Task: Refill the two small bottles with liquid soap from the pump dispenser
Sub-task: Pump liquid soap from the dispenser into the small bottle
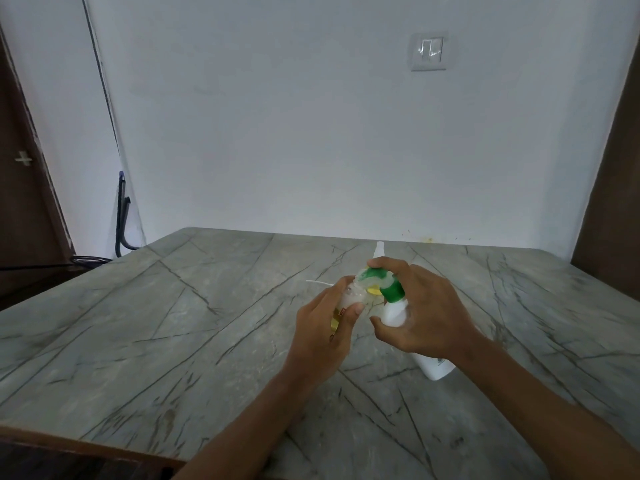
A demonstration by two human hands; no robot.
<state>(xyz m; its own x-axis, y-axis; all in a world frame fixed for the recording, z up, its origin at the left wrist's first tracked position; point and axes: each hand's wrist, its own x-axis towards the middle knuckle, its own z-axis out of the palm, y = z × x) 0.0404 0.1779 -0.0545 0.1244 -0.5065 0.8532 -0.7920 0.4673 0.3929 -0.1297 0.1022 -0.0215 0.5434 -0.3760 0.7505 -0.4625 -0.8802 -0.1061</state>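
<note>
The pump dispenser (394, 308), white with a green pump head, is tilted above the table (173, 323), gripped by the right hand (426, 306); a small bottle (349, 297) is clasped in the left hand (329, 327). Both seem light, smooth, likely slippery plastic, best gripped mid-body.

- A grey marble table (145, 334) with dark veins fills the lower half of the view.
- A plain white wall (277, 133) rises behind the table's far edge.
- A switch plate (429, 51) sits high on the wall, above the table's right part.
- A dark brown door (24, 188) stands left of the table.
- A dark chair frame (122, 216) leans by the wall at the table's far left corner.
- A brown panel (613, 174) stands right of the table.
- Light is soft and even.
</note>
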